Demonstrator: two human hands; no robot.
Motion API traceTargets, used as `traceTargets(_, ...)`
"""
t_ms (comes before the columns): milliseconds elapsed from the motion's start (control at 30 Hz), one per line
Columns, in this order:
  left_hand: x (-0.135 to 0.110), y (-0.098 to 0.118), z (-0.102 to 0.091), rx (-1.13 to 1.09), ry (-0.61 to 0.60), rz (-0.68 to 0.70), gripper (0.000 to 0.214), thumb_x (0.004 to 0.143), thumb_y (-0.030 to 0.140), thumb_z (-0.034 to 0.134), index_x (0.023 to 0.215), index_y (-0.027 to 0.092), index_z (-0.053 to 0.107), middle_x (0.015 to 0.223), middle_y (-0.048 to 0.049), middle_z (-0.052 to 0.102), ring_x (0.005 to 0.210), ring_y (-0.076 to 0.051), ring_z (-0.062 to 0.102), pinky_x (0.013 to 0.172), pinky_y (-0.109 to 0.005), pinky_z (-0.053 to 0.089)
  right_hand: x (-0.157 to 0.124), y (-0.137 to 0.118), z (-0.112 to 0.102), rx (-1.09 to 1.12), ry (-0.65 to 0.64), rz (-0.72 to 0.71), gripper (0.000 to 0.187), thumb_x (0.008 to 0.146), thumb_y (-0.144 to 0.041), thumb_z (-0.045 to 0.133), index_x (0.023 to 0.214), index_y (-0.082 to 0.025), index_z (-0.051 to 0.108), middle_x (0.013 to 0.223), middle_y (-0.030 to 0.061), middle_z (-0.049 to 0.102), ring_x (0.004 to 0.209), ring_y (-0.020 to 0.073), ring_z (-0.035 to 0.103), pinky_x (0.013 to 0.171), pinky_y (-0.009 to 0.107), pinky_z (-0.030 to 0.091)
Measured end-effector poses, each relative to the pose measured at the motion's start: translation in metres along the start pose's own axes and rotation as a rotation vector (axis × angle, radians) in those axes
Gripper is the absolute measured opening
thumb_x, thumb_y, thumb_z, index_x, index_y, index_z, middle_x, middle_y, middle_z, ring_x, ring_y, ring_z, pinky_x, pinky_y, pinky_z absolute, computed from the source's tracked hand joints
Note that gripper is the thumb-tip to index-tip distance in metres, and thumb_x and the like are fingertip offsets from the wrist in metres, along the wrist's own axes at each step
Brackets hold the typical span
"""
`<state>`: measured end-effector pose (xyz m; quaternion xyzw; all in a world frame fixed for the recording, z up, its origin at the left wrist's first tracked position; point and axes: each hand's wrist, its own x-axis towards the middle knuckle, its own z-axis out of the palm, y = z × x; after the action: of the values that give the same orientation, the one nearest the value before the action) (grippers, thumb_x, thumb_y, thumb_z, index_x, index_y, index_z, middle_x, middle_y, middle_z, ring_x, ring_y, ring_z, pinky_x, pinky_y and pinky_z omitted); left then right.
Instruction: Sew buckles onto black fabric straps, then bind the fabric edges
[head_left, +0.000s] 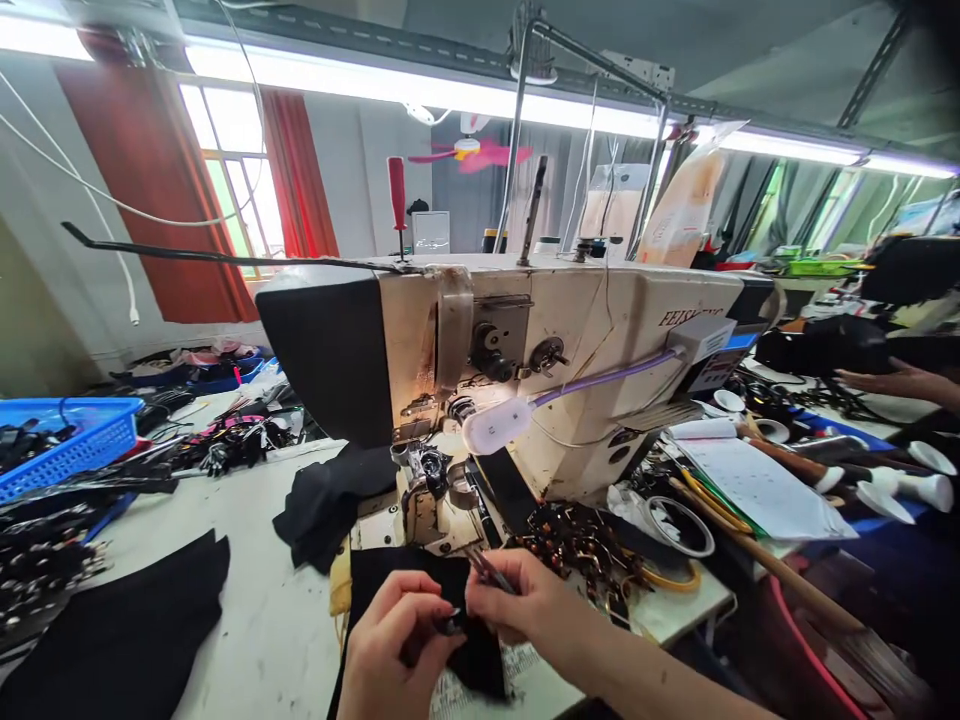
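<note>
My left hand (394,645) is low in the middle of the view, its fingers pinched on a small dark piece at the edge of a black fabric piece (420,600). My right hand (525,605) sits just right of it, closed on thin metal tweezers (487,570) that point up and left. Both hands are in front of the needle area (431,480) of a cream sewing machine (570,350). The black fabric lies on the machine bed under the hands.
More black fabric (120,640) lies at the left front and another clump (322,505) beside the machine. A blue basket (82,440) stands at far left. Metal hardware (577,545), tape rolls (679,525) and papers (757,485) crowd the right. Another person's hand (892,380) reaches in at far right.
</note>
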<state>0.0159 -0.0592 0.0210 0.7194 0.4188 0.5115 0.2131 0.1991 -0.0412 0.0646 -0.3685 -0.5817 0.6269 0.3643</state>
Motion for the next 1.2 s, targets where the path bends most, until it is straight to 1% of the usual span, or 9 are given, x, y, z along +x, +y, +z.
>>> traceTargets(100, -0.002, 0.002, 0.006, 0.048, 0.057, 0.022, 0.009, 0.078, 0.013, 0.063, 0.078, 0.022, 0.067, 0.085, -0.0014, 0.067, 0.062, -0.011, 0.061, 0.057, -0.019, 0.05, -0.004, -0.007, 0.004, -0.252, -0.005, -0.378, 0.027, 0.085, -0.038, 0.064, 0.068, -0.017, 0.06, 0.081, 0.0021, 0.058, 0.071, 0.0121, 0.05, 0.064, 0.025, 0.038)
traceTargets(167, -0.001, 0.003, 0.006, 0.018, 0.056, 0.028, 0.01, 0.08, 0.014, 0.062, 0.078, 0.022, 0.067, 0.081, -0.0012, 0.067, 0.066, -0.012, 0.063, 0.059, -0.019, 0.05, -0.006, -0.003, 0.006, -0.319, -0.028, -0.516, 0.023, 0.088, -0.034, 0.059, 0.071, -0.018, 0.061, 0.093, 0.0044, 0.061, 0.079, 0.0143, 0.054, 0.071, 0.028, 0.04)
traceTargets(267, 0.002, 0.003, 0.001, -0.138, 0.012, -0.064, 0.002, 0.079, 0.02, 0.068, 0.08, 0.022, 0.069, 0.082, -0.0019, 0.065, 0.067, -0.013, 0.063, 0.057, -0.02, 0.051, -0.005, 0.012, 0.005, -0.299, 0.094, -0.47, 0.018, 0.086, -0.038, 0.062, 0.084, -0.02, 0.063, 0.087, 0.0025, 0.059, 0.076, 0.0146, 0.053, 0.067, 0.027, 0.04)
traceTargets(367, 0.004, 0.001, -0.003, -0.198, 0.037, -0.124, 0.005, 0.077, 0.024, 0.072, 0.08, 0.022, 0.069, 0.083, -0.0018, 0.062, 0.067, -0.013, 0.063, 0.056, -0.021, 0.052, -0.003, 0.024, 0.004, -0.25, 0.141, -0.362, 0.029, 0.083, -0.044, 0.065, 0.101, -0.022, 0.066, 0.084, 0.0015, 0.056, 0.076, 0.0155, 0.052, 0.067, 0.027, 0.042)
traceTargets(500, 0.004, 0.003, -0.005, 0.111, 0.146, 0.142, 0.01, 0.079, 0.015, 0.067, 0.084, 0.023, 0.069, 0.084, -0.0015, 0.062, 0.072, -0.013, 0.064, 0.06, -0.02, 0.054, -0.002, 0.025, 0.009, -0.164, 0.15, -0.287, 0.041, 0.071, -0.047, 0.075, 0.1, -0.019, 0.068, 0.085, 0.0017, 0.055, 0.076, 0.0158, 0.052, 0.066, 0.026, 0.042)
traceTargets(667, 0.004, 0.012, -0.01, 0.413, 0.217, 0.33, 0.016, 0.083, 0.009, 0.059, 0.09, 0.022, 0.066, 0.085, -0.0031, 0.063, 0.077, -0.014, 0.063, 0.068, -0.022, 0.054, -0.002, 0.022, 0.015, -0.269, 0.181, -0.081, 0.023, 0.075, -0.038, 0.071, 0.07, -0.015, 0.068, 0.065, -0.0022, 0.051, 0.064, 0.0128, 0.046, 0.062, 0.025, 0.037)
traceTargets(800, 0.005, 0.015, -0.011, 0.506, 0.205, 0.337, 0.018, 0.082, 0.008, 0.06, 0.091, 0.022, 0.066, 0.083, -0.0034, 0.066, 0.077, -0.016, 0.064, 0.07, -0.025, 0.055, -0.004, 0.028, 0.013, -0.366, 0.23, -0.33, 0.026, 0.083, -0.039, 0.064, 0.07, -0.017, 0.07, 0.069, 0.0015, 0.055, 0.066, 0.0147, 0.051, 0.062, 0.027, 0.039)
traceTargets(933, 0.005, 0.012, -0.006, 0.395, 0.137, 0.236, 0.016, 0.083, 0.009, 0.058, 0.087, 0.022, 0.066, 0.082, -0.0021, 0.067, 0.073, -0.014, 0.066, 0.065, -0.021, 0.055, -0.008, 0.032, 0.01, -0.34, 0.112, -0.655, 0.01, 0.082, -0.026, 0.066, 0.074, -0.02, 0.067, 0.099, 0.0079, 0.065, 0.076, 0.0158, 0.06, 0.064, 0.027, 0.044)
traceTargets(1200, 0.008, 0.012, -0.003, 0.222, 0.122, 0.219, 0.012, 0.082, 0.011, 0.063, 0.086, 0.022, 0.066, 0.082, -0.0005, 0.069, 0.07, -0.012, 0.068, 0.063, -0.017, 0.056, 0.001, 0.035, -0.006, -0.047, 0.064, -0.451, 0.03, 0.09, -0.043, 0.059, 0.073, -0.018, 0.061, 0.081, 0.004, 0.065, 0.069, 0.0136, 0.05, 0.066, 0.028, 0.037)
